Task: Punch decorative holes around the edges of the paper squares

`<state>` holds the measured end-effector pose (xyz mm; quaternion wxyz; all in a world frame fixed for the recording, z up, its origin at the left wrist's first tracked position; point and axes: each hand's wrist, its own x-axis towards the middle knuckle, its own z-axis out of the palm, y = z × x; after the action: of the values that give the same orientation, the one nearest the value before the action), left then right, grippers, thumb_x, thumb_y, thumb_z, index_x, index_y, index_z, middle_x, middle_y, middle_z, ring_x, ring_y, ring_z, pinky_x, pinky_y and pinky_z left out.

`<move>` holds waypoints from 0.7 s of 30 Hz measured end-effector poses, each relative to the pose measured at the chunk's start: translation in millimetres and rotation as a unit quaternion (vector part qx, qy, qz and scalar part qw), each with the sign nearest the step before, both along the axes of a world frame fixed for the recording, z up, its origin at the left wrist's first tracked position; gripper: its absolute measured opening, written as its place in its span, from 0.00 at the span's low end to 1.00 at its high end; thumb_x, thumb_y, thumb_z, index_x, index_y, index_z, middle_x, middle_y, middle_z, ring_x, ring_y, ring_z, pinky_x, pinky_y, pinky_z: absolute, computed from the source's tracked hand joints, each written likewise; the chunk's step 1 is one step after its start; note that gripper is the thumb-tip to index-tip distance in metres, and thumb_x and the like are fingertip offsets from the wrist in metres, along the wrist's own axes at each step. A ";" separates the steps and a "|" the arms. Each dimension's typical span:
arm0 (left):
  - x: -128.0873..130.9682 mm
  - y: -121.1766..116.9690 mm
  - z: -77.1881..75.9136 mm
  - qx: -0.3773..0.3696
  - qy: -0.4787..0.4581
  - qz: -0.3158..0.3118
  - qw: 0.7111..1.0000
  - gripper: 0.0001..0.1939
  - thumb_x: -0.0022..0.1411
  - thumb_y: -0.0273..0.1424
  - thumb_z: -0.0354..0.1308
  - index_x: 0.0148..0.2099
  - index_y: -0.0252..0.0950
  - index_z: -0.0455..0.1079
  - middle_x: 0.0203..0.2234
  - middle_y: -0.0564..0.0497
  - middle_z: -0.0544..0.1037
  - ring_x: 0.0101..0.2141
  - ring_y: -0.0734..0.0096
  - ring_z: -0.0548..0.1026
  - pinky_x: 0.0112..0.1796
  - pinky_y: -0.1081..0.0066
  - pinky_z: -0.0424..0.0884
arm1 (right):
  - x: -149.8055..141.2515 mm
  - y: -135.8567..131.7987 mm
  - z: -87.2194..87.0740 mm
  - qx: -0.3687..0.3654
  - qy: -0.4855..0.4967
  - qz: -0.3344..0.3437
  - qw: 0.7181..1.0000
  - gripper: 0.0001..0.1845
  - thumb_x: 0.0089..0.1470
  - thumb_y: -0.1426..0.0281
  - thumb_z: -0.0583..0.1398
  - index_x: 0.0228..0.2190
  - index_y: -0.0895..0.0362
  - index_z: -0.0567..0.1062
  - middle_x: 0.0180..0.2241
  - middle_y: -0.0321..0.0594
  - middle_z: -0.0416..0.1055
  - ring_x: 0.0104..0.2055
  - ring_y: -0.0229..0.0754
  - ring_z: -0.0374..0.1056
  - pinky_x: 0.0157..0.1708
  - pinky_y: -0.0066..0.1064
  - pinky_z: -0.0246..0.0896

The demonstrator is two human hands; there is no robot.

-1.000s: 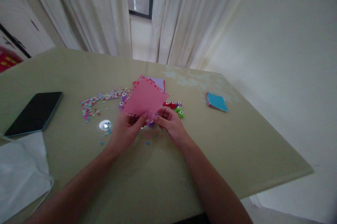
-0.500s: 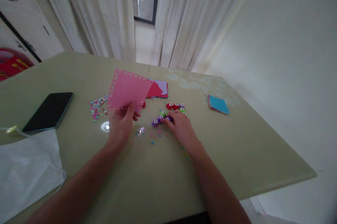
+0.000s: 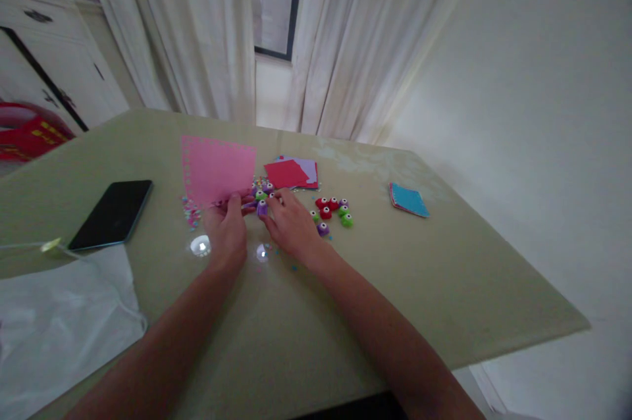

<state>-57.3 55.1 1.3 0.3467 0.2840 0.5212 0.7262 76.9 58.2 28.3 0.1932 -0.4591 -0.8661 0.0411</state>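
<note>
My left hand point(image 3: 228, 226) is closed on the lower edge of a pink paper sheet point(image 3: 217, 170), thumb in front. The sheet stands up from the hand, with small punched holes along its edges. Just right of it, my right hand point(image 3: 291, 219) has its bent fingers around a cluster of small one-eyed figures, among them a purple figure point(image 3: 262, 209) and a green figure point(image 3: 260, 195). The left fingertips reach this cluster too. Right of my right hand lies another group, with a red figure point(image 3: 325, 212) and a green figure point(image 3: 347, 220).
Behind the hands lie red paper point(image 3: 286, 174) and lilac sheets. A blue-topped paper stack point(image 3: 409, 199) sits on the right. Paper dots point(image 3: 191, 214) are scattered about. A dark phone point(image 3: 113, 212) and a white cloth-like item point(image 3: 69, 315) with a cord occupy the left.
My right hand has moved left, bringing several figures beside my left hand. The pink sheet has shifted left and turned more level. The view has shifted slightly.
</note>
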 end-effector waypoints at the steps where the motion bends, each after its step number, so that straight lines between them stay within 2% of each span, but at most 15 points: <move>1: -0.2 0.6 0.3 0.005 0.000 -0.001 1.000 0.12 0.58 0.42 0.61 0.38 0.38 0.75 0.34 0.46 0.84 0.33 0.65 0.82 0.34 0.68 0.79 | -6.8 2.9 -0.7 -0.004 -0.017 0.005 1.000 0.14 0.70 0.65 0.61 0.52 0.58 0.77 0.56 0.52 0.71 0.58 0.52 0.69 0.58 0.41 0.66; 4: -0.5 1.8 -0.2 0.010 -0.004 -0.002 1.000 0.14 0.57 0.43 0.63 0.38 0.38 0.75 0.36 0.45 0.85 0.35 0.63 0.83 0.38 0.66 0.80 | -15.2 3.5 -4.5 -0.003 -0.055 0.011 0.998 0.16 0.68 0.63 0.64 0.51 0.60 0.77 0.54 0.54 0.72 0.56 0.54 0.70 0.56 0.42 0.68; 7: 0.6 1.6 -3.6 0.003 -0.010 -0.011 1.000 0.14 0.58 0.44 0.64 0.36 0.39 0.75 0.31 0.47 0.84 0.32 0.63 0.82 0.37 0.65 0.80 | -10.7 -7.8 -8.1 -0.002 -0.081 -0.022 0.996 0.21 0.66 0.59 0.65 0.54 0.60 0.75 0.51 0.56 0.75 0.54 0.58 0.72 0.53 0.46 0.70; 10: 3.7 -0.5 -7.5 -0.008 -0.005 -0.021 1.000 0.15 0.58 0.46 0.65 0.33 0.39 0.75 0.26 0.50 0.82 0.28 0.65 0.80 0.35 0.65 0.79 | -1.3 -21.7 -9.9 -0.033 -0.127 -0.028 0.991 0.15 0.68 0.68 0.62 0.54 0.60 0.74 0.47 0.54 0.78 0.50 0.57 0.75 0.48 0.45 0.72; 12: 6.6 -3.3 -8.2 -0.012 0.008 -0.033 0.999 0.16 0.60 0.47 0.65 0.32 0.39 0.75 0.24 0.51 0.81 0.26 0.66 0.79 0.33 0.67 0.78 | 5.3 -28.6 -9.7 -0.042 -0.125 -0.029 0.991 0.15 0.68 0.71 0.62 0.54 0.59 0.74 0.50 0.54 0.77 0.49 0.55 0.76 0.47 0.42 0.73; 15: 11.1 -8.6 -5.5 -0.009 0.025 -0.046 0.999 0.17 0.60 0.46 0.64 0.30 0.38 0.74 0.21 0.52 0.79 0.24 0.68 0.76 0.30 0.69 0.74 | 14.7 -34.4 -8.0 -0.052 -0.109 -0.036 0.992 0.16 0.66 0.68 0.66 0.52 0.60 0.75 0.55 0.55 0.74 0.52 0.54 0.75 0.49 0.41 0.73; 19: 14.2 -14.1 1.0 -0.012 0.056 -0.046 0.997 0.18 0.61 0.46 0.64 0.29 0.37 0.74 0.20 0.52 0.77 0.23 0.68 0.75 0.28 0.70 0.72 | 26.2 -38.0 -7.3 -0.091 -0.114 0.019 0.989 0.07 0.66 0.73 0.64 0.45 0.62 0.79 0.49 0.54 0.77 0.52 0.54 0.75 0.53 0.40 0.71; 21: 13.8 -15.5 3.0 -0.013 0.066 -0.046 0.997 0.18 0.62 0.46 0.63 0.29 0.37 0.74 0.20 0.53 0.77 0.23 0.69 0.74 0.28 0.69 0.71 | 31.5 -40.6 -8.9 -0.094 -0.059 0.028 0.993 0.07 0.66 0.75 0.64 0.45 0.62 0.79 0.48 0.54 0.78 0.52 0.53 0.74 0.55 0.41 0.70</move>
<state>-43.5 39.7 4.3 0.3482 0.3507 0.5392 0.6819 108.4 17.6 19.4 0.0964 -0.4524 -0.8809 0.1003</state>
